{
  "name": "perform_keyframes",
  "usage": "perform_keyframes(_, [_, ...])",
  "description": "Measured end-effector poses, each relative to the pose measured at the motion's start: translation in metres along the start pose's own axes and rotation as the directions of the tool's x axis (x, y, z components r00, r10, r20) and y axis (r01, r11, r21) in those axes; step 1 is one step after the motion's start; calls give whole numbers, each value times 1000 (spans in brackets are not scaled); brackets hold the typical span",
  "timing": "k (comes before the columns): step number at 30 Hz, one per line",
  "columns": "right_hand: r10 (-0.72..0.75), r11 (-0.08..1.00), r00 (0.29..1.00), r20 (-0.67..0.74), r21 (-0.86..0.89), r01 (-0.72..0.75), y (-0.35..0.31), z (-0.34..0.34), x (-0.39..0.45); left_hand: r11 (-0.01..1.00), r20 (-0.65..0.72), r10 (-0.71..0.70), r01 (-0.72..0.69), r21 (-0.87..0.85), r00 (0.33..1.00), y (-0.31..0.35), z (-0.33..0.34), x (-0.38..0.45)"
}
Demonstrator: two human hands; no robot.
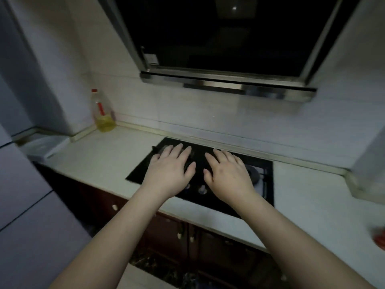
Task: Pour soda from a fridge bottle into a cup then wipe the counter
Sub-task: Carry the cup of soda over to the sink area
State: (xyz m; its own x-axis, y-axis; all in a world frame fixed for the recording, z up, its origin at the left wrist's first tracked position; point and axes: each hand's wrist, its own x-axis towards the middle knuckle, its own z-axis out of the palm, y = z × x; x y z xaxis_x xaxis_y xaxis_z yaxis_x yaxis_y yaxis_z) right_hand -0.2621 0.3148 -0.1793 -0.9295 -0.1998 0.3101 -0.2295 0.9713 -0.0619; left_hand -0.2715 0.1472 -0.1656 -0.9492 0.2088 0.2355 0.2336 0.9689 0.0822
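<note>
Both the left hand point(170, 170) and right hand point(227, 174) hovered flat with fingers spread above the black cooktop point(143, 172), holding nothing, apparently poised before any fridge trip.

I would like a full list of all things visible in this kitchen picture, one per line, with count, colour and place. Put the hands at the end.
oil bottle: one, clear with yellow liquid and red cap, back left corner of the counter
counter: one, white, across the middle
gas hob: one, black, set into the counter
hob knobs: two seen, silver, front of the hob between the hands
range hood: one, black with steel edge, on the wall above the hob
white tray: one, far left of the counter
red object: one, right edge, cut off, cannot identify
cabinet doors: dark brown, below the counter
left hand: one, flat, fingers spread, over the hob's left side
right hand: one, flat, fingers spread, over the hob's right side
</note>
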Motion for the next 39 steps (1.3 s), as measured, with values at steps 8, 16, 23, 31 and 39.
perform_keyframes(8, [241,966,970,-16,-92,-242,94,-24,-50,966,27,259,-259,-23,965,108,15,29])
perform_keyframes(16, [377,914,926,-24,-152,-376,208,-51,-102,901,59,433,-430,-52,900,241,33,58])
perform_keyframes(23, [492,861,870,-21,-137,-490,299,-67,-149,840,76,541,-535,-87,837,355,51,66])
perform_keyframes(31, [547,830,837,-23,-114,-546,375,-74,-199,809,120,588,-582,-81,800,444,78,68])
perform_keyframes(39, [600,794,800,-22,-108,-598,423,-65,-227,754,162,655,-651,-86,738,502,103,70])
